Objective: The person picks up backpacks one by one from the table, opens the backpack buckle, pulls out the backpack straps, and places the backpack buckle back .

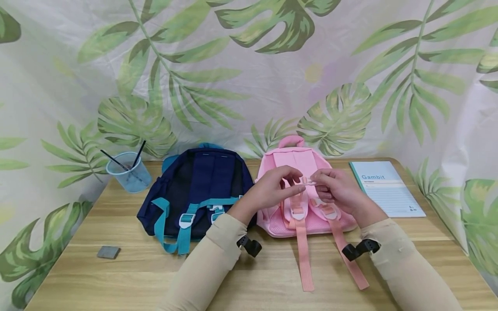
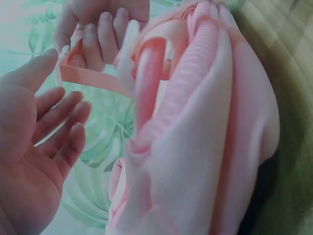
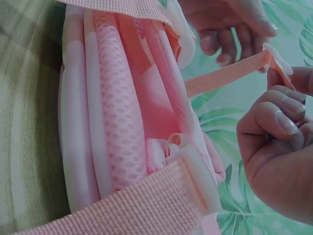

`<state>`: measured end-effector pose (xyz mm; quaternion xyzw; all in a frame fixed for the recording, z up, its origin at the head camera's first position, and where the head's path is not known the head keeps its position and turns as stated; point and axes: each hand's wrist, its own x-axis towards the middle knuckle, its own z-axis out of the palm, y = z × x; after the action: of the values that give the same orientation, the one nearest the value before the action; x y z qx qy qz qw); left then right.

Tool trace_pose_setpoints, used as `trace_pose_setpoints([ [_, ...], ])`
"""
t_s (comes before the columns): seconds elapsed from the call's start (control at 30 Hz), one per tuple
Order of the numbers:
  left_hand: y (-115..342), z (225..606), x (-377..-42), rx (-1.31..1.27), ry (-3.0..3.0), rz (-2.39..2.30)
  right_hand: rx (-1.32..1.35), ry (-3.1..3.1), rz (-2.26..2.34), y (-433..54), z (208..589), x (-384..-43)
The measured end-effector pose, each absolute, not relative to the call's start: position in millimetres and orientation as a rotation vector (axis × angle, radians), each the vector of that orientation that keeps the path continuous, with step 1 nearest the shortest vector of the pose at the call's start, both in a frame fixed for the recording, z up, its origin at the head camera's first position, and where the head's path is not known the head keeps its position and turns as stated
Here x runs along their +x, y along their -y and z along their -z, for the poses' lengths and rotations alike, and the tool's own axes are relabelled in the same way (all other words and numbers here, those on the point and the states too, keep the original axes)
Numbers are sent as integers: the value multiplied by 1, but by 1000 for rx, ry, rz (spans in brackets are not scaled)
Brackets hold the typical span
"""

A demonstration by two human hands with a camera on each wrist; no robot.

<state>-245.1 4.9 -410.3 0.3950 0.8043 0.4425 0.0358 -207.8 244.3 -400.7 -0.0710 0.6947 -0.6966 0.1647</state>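
Note:
A pink backpack [image 1: 280,224] lies with its shoulder straps facing up. Above it, my right hand [image 1: 338,190] pinches a narrow salmon-coloured strap [image 3: 225,73] right by its white plastic buckle [image 3: 278,58]. The strap stretches from the backpack to the buckle in both wrist views. My left hand [image 1: 274,188] is opposite, its thumb and index fingertips right at the buckle's other side, its other fingers loosely bent. Two wider salmon webbing tails [image 1: 304,259] hang from the shoulder straps onto the table.
A navy backpack [image 1: 212,172] with teal straps lies to the left. Behind it on the left stands a blue mesh pen cup [image 1: 134,179] holding two dark pencils. A grey eraser-like block [image 1: 108,252] rests on the wooden table [image 1: 128,285]. A notebook [image 1: 389,190] lies at the right.

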Motion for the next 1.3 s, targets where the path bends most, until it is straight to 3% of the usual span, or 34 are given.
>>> trace_pose_setpoints([
  [0.6,0,412,-248,1219,-2439,-1382,-273,-1978,1891,-259,412,-206],
  [1.3,3,414,-248,1143,-2390,-1437,-113,-2040,1876,-247,409,-208],
])
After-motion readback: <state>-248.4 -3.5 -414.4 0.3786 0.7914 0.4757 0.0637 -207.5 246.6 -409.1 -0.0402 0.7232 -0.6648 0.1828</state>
